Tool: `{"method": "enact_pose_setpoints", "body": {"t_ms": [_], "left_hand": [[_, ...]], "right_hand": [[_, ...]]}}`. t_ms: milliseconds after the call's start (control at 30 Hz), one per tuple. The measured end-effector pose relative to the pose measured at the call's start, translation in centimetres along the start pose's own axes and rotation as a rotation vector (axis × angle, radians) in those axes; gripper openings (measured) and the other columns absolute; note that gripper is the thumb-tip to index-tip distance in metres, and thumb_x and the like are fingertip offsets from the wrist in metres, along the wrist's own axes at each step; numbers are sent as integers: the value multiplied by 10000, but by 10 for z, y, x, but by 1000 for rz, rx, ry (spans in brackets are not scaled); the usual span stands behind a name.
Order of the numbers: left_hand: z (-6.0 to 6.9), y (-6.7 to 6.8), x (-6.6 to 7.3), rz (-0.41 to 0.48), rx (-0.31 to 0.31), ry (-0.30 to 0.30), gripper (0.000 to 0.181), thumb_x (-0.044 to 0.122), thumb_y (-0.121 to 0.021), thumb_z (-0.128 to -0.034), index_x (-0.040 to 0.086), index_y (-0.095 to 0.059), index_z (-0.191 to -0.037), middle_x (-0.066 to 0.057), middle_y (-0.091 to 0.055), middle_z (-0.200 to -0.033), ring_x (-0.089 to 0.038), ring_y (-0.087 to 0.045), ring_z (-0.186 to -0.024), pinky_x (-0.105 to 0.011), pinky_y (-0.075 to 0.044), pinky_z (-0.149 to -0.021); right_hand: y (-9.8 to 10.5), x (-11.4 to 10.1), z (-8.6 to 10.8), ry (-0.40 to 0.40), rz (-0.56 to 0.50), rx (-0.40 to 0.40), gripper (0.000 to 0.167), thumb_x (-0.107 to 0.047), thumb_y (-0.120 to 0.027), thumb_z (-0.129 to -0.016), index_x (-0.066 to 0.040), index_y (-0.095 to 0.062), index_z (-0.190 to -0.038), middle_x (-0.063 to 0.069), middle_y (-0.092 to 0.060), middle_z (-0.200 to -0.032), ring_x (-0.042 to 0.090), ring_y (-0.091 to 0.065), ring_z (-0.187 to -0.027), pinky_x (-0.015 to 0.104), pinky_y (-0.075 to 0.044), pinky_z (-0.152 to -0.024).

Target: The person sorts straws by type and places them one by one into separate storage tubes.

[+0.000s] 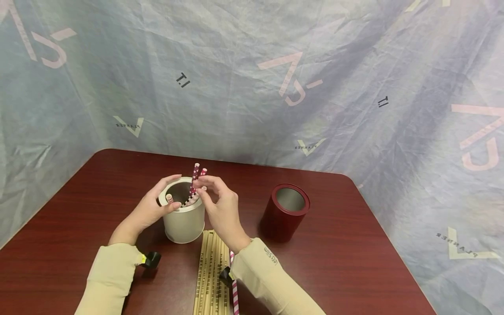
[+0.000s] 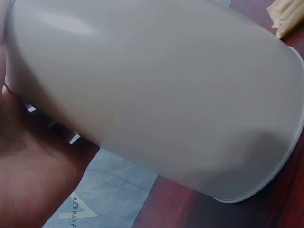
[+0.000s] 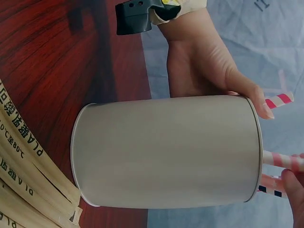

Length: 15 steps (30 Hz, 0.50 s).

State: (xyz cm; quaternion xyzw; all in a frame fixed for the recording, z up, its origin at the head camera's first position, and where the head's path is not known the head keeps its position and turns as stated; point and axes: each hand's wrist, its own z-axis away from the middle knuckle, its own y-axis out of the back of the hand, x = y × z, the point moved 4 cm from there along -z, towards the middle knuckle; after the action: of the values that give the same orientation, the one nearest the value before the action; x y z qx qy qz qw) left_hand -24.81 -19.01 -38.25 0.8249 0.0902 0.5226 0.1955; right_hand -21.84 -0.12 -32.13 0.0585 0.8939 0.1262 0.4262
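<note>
A white canister (image 1: 184, 225) stands on the table at centre-left, holding several patterned paper straws (image 1: 195, 175). My left hand (image 1: 147, 210) grips its rim from the left, thumb at the near edge. My right hand (image 1: 222, 205) is at the rim's right side, thumb and fingers pinching a straw. In the right wrist view, the fingertips (image 3: 294, 183) touch a pink-and-white straw (image 3: 280, 160) beyond the mouth of the canister (image 3: 166, 152). The left wrist view is mostly filled by the canister wall (image 2: 166, 90), with part of my left hand (image 2: 38, 161) beside it.
A dark red canister (image 1: 283, 216) stands to the right on the table (image 1: 334, 262). Several paper-wrapped packets (image 1: 212, 271) lie in front of the white canister, with a pink-striped straw (image 1: 235, 297) along their right side. A printed cloth (image 1: 236, 87) hangs behind the table.
</note>
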Motion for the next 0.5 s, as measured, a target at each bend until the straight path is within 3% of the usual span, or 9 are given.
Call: {"method": "enact_pose_setpoints", "body": {"t_ms": [500], "left_hand": [[0,-1,2,17,1,-9,696,118,-721,-830,70,-395,-1443,-209,-496,-1374,100,-436,-1084,-56,-342,-872]], "right_hand": [[9,3,3,4,4,20,252,-82,-647,-911,-34,-620,-1157,97,-732,-1075,204,-704,-988,238,-559,-825]]}}
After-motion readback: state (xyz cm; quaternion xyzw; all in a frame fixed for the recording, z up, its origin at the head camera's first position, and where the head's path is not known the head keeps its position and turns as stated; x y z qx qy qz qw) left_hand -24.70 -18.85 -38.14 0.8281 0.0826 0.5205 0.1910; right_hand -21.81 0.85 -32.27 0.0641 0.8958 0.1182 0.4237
